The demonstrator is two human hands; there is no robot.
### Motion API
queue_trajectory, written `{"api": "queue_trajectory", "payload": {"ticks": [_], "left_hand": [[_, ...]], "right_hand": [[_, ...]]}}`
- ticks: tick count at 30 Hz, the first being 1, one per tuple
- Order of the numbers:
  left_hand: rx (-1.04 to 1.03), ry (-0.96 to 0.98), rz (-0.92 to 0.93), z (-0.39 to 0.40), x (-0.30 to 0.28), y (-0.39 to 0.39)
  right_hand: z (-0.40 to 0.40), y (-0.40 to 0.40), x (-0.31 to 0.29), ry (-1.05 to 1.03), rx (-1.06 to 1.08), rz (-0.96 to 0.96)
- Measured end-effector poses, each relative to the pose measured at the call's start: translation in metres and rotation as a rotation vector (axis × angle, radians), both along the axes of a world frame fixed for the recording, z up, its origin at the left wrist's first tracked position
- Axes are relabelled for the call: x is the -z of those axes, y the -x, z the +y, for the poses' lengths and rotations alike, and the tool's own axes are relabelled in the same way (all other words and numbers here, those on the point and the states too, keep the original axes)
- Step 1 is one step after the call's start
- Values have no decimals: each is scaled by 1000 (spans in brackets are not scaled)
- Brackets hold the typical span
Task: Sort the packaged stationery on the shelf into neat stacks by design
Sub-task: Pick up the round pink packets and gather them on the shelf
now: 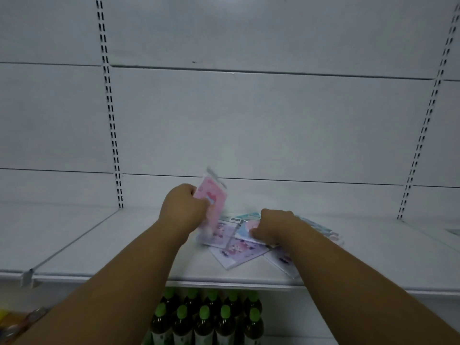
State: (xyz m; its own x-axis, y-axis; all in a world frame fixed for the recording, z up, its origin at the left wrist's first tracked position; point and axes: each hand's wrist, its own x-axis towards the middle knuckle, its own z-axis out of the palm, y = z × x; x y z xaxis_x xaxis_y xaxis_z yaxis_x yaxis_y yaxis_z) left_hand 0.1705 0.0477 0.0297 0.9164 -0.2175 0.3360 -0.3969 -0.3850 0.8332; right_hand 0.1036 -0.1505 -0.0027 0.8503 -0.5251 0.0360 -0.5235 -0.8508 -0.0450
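Bottles [206, 319] with green caps stand below the shelf [99, 257]. On it, loose packets [236, 252] lie overlapped and unsorted — no neat stacks yet. Left hand [184, 207] grips a pink packet [211, 195], raised and tilted; right hand [271, 226] pinches a blue packet [245, 231] on the pile.

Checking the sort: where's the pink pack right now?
Head view, left of centre: the pink pack is gripped upright in the left hand, above the purple packs on the shelf.
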Motion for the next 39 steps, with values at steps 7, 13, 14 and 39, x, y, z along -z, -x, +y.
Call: {"api": "queue_trajectory", "payload": {"ticks": [7,13,14,39], "left_hand": [[267,450,131,6,5,42],[369,539,219,-6,3,59],[389,545,223,-12,3,63],[690,314,273,-458,11,347]], "right_hand": [[5,3,-3,-285,8,-354],[-15,24,-9,-545,-39,-905],[-20,33,-11,-587,-30,-958],[-387,459,-43,-673,330,-1351]]}}
